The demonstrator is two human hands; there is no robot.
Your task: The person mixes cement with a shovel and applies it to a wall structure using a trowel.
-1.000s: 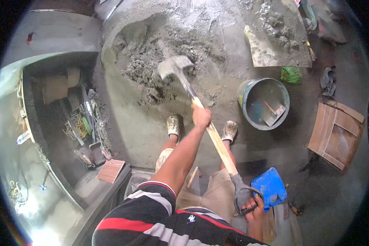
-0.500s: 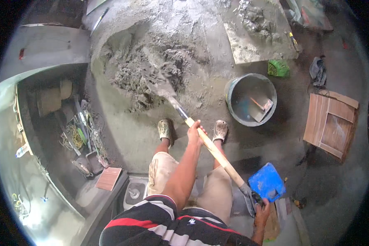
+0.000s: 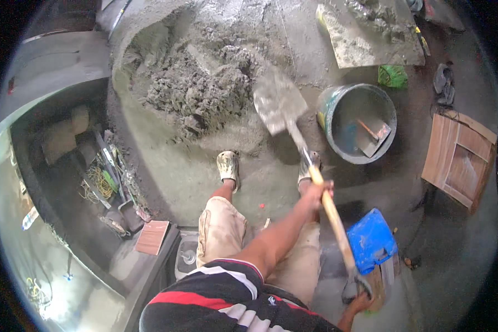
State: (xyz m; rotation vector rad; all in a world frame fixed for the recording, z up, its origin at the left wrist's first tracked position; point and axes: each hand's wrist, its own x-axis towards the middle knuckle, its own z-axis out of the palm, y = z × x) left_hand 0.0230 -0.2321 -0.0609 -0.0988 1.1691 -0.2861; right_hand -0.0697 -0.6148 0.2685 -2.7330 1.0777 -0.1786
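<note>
A shovel (image 3: pixel 335 214) with a wooden shaft slants across my front, its blade (image 3: pixel 279 104) up and to the left. My left hand (image 3: pixel 318 193) is wrapped round the shaft below the metal neck. At the lower end my right hand (image 3: pixel 362 302) grips the dark handle, its fingers partly hidden. Grey mortar smears the blade, which appears to hang just right of a mound of wet mortar (image 3: pixel 205 91); motion blurs it a little. Right of the blade stands a round bucket (image 3: pixel 327 130) of murky water, with a wooden-handled trowel (image 3: pixel 371 135) in it.
A blue plastic container (image 3: pixel 371 238) lies beside the shovel handle. Further right is a brown wooden panel (image 3: pixel 454 160). A mortar-covered board (image 3: pixel 371 47) and a green bag (image 3: pixel 393 76) are beyond the bucket. At left, a walled recess (image 3: pixel 55 182) holds tools and cables.
The shovel blade has come out of the mortar mound and swung right toward the bucket. My left hand moved right and down with the shaft; my right hand shifted slightly lower.
</note>
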